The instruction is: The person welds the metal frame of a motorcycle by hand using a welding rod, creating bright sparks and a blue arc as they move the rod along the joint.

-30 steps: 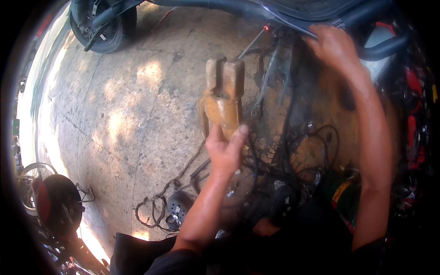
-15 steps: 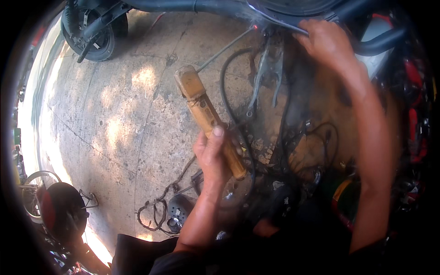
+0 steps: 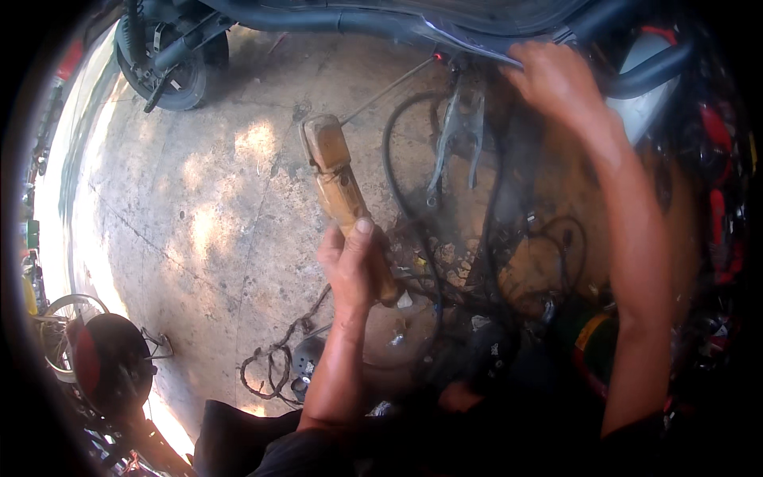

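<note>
My left hand [image 3: 350,274] is wrapped round a worn yellow-tan welding electrode holder [image 3: 340,191], thumb along its upper side. Out of its jaw runs a thin welding rod [image 3: 389,89], whose tip glows red just below a dark tubular frame [image 3: 362,22]. At the upper right, my right hand [image 3: 558,83] pinches the end of a thin, shiny flat strip [image 3: 469,46] lying along the frame's underside. A metal ground clamp [image 3: 457,139] hangs beneath the frame, near the rod's tip. How the strip meets the frame is hard to make out.
Dark cables [image 3: 391,159] loop over the stained concrete floor [image 3: 199,262]. A wheel [image 3: 171,67] stands at the upper left. A dark tool with a vented round housing [image 3: 306,358] lies near my left forearm. Haze hangs below the frame.
My left hand and the electrode holder have shifted slightly left. The rod's glowing tip sits a little lower and farther left. My right hand still grips the strip.
</note>
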